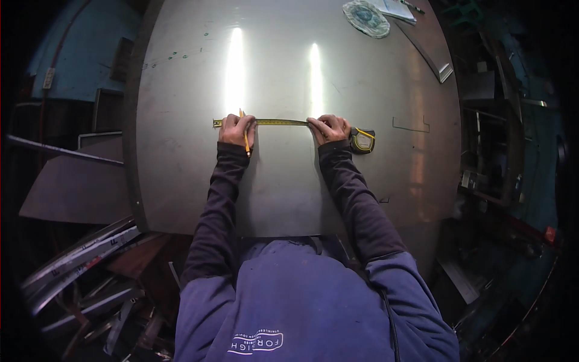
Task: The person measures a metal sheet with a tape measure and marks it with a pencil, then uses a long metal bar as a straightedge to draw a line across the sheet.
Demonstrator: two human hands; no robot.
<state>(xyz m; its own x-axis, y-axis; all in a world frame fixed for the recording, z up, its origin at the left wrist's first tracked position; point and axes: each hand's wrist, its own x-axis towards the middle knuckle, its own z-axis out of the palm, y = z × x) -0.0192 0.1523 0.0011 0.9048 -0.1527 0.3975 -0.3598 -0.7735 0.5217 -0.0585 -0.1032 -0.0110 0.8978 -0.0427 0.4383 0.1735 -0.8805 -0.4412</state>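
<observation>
- Our two hands work a yellow tape measure (280,122) low over a broad, gray metal surface (283,196), its blade drawn out in a near-level line between them.
- Our left hand (237,131) has its fingers closed on the blade near the hooked end, which juts out just past the knuckles; a yellow pencil (247,145) is tucked in the same grip, upright across the blade.
- Our right hand (330,128) pinches the blade farther along, thumb and fingertips drawn together on it. The black-and-yellow case (363,140) sits just beside that hand, on its outer side.
- To the right of the case, we see a dark outline (411,127) marked on the metal; small green marks (175,55) dot the far left.
- Near the far right corner lie a round, pale-green item (366,18), white papers (395,9) with a pen (413,6) beside them, and a long metal strip (431,57) set at a slant.
- Two bright streaks (234,72) of reflected light run down the surface beyond our hands.
</observation>
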